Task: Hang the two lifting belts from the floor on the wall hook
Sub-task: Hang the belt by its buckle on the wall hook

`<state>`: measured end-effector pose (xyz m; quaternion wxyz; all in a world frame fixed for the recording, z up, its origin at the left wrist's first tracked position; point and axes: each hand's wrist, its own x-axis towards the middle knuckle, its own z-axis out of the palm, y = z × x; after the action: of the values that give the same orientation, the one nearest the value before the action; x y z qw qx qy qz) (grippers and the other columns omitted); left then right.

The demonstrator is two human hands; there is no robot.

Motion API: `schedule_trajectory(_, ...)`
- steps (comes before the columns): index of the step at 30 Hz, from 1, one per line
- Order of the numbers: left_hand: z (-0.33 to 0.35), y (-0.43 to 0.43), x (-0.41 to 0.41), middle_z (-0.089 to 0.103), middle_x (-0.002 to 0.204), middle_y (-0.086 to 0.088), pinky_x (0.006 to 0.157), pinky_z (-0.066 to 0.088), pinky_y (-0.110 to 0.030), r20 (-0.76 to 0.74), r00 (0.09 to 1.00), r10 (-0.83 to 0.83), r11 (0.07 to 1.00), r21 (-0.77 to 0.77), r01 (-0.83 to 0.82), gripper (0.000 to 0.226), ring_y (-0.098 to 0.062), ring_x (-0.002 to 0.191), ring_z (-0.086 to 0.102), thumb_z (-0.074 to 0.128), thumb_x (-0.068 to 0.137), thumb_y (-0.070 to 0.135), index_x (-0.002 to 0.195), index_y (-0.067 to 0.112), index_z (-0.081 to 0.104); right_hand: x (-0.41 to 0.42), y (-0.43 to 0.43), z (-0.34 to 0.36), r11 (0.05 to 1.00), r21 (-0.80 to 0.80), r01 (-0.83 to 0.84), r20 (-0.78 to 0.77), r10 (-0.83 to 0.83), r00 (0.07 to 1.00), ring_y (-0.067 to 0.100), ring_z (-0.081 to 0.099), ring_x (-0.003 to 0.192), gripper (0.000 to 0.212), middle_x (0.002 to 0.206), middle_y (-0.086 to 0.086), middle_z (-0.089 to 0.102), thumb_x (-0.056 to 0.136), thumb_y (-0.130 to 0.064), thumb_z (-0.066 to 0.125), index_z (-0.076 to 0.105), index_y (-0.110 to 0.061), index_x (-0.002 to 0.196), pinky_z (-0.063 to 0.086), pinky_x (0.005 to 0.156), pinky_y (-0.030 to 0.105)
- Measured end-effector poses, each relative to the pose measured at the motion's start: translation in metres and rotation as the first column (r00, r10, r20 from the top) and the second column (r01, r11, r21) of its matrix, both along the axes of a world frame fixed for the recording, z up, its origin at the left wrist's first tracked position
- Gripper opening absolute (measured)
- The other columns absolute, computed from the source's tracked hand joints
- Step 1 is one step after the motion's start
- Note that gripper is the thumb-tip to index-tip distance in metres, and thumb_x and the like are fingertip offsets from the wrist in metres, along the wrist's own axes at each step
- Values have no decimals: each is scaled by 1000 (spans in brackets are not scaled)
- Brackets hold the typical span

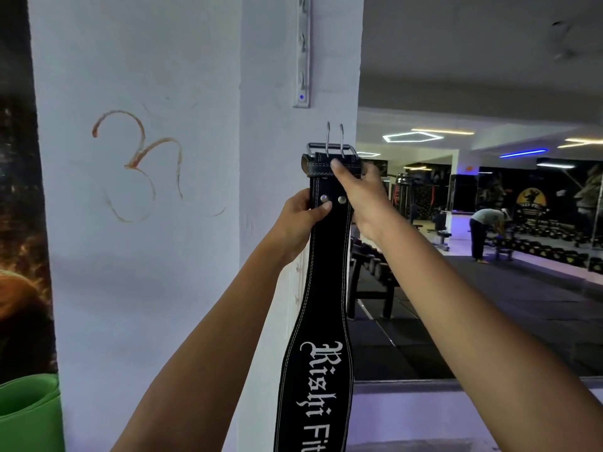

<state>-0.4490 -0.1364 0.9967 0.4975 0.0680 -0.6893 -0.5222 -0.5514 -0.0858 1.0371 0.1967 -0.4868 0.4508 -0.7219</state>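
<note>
- Two hands hold one black belt upright against a white pillar, buckle end up.
- The left hand grips the belt's left edge just below the buckle, thumb pressed on the front beside two silver rivets.
- The right hand clasps the strap higher up, thumb across the stitched leather keeper loop under the buckle.
- Two metal prongs stand straight up from the buckle frame.
- The belt hangs down between the forearms, white gothic lettering running down its wide lower part.
- A hook rack is fixed to the pillar above the buckle, apart from it; its hooks are bare.
- An orange symbol is painted on the pillar to the left.
- A green mat sits in the lower left corner.
- In the gym at right, a person bends over a row of dumbbells.
</note>
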Motion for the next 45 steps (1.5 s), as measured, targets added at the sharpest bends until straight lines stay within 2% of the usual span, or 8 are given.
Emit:
schedule_trajectory(5,2,-2,12,60,99,-5,87,52,-34,20,995,101,994,44,-102,24,-24,95,61,46,93,-2,115,8,45,13,-12,7,999,-12,-39,165,40,985,31,58,113,51,131,9,49,79,-35,70,36,-28,117,59,71,42)
schedule_trajectory(7,5,-3,13,56,98,-4,81,52,-34,10,986,166,984,67,-166,30,-19,88,59,45,92,-4,113,12,33,15,-17,7,991,-13,-134,214,133,968,27,63,92,42,116,8,57,83,-23,67,40,-27,115,50,45,22)
schedule_trajectory(10,14,-2,14,54,104,-11,76,52,-35,-18,981,195,975,109,-192,40,-16,80,57,43,89,-8,111,17,21,21,-17,15,987,-45,-155,242,161,957,22,61,65,28,89,5,63,83,-15,65,50,-20,106,42,38,16)
schedule_trajectory(14,44,-5,25,54,84,-3,58,46,-28,-178,966,188,956,259,-138,43,-14,68,52,42,83,-2,117,20,30,28,-19,28,988,-66,-140,221,151,963,21,61,61,32,81,4,64,81,-10,67,52,-22,106,45,50,26)
schedule_trajectory(19,72,-29,35,61,94,1,68,52,-34,-111,976,189,940,308,-147,34,-16,80,59,47,95,33,118,9,51,31,-32,33,987,-79,-138,204,151,967,18,62,60,38,80,4,65,81,-8,67,52,-23,113,52,48,25)
schedule_trajectory(26,95,-60,15,57,75,-3,80,54,-41,-276,925,261,945,270,-186,13,-16,66,55,48,95,13,99,11,61,22,-61,55,988,-72,-134,116,141,983,17,60,62,4,79,1,63,90,-26,59,58,-23,88,53,48,24)
schedule_trajectory(32,133,-91,-9,59,72,-1,84,55,-44,-324,900,292,953,181,-244,13,-14,64,56,51,94,15,95,10,63,2,-100,97,976,-214,-27,113,53,992,20,57,64,26,73,5,60,95,-27,50,58,-14,73,54,63,31)
schedule_trajectory(45,223,-154,-51,55,64,-5,82,55,-42,-402,784,474,877,141,-459,19,-26,70,55,60,88,12,97,-4,66,-44,-173,189,960,-256,111,81,-93,992,31,65,75,21,78,9,65,80,-23,68,63,-15,61,59,76,45)
